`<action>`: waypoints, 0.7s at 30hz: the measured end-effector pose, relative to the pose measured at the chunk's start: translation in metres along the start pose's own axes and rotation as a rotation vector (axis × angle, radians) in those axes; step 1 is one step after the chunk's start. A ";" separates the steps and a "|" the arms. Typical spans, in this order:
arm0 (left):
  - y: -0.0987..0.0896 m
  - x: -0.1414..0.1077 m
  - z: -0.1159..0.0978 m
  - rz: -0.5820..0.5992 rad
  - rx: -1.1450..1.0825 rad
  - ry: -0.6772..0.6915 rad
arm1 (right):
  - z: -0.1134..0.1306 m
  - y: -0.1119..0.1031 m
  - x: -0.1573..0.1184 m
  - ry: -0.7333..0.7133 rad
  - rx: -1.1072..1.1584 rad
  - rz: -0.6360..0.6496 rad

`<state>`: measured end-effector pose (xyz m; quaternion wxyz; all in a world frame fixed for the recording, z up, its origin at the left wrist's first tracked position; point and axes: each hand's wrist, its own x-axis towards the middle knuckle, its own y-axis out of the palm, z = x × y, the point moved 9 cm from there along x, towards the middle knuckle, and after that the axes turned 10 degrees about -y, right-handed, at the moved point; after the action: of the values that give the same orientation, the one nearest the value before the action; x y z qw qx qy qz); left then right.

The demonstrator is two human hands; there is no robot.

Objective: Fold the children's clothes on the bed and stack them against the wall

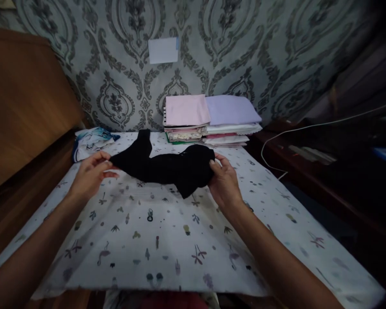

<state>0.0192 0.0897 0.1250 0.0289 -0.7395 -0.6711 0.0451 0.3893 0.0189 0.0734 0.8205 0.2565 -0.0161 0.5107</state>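
A black garment is stretched out sideways above the patterned white sheet, with what looks like a strap or narrow end pointing up at its left. My left hand pinches its left corner between thumb and fingers. At the other end, my right hand grips the edge, thumb on the near side. The garment's lower point hangs down near the middle. Its exact kind is hard to make out in the dim light.
Two folded cloth stacks stand against the wall, one topped by pink cloth, the other by lilac cloth. A crumpled blue-and-white cloth lies back left. Brown wooden furniture borders the left; a white cable runs along the right.
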 end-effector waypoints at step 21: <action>0.113 -0.035 0.063 0.673 1.267 0.288 | -0.009 -0.002 -0.062 -0.124 -1.158 0.540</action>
<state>0.1207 0.0431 0.0513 0.5238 -0.7456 -0.2420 0.3334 0.3593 -0.0297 0.0471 0.6664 -0.2120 -0.4005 0.5921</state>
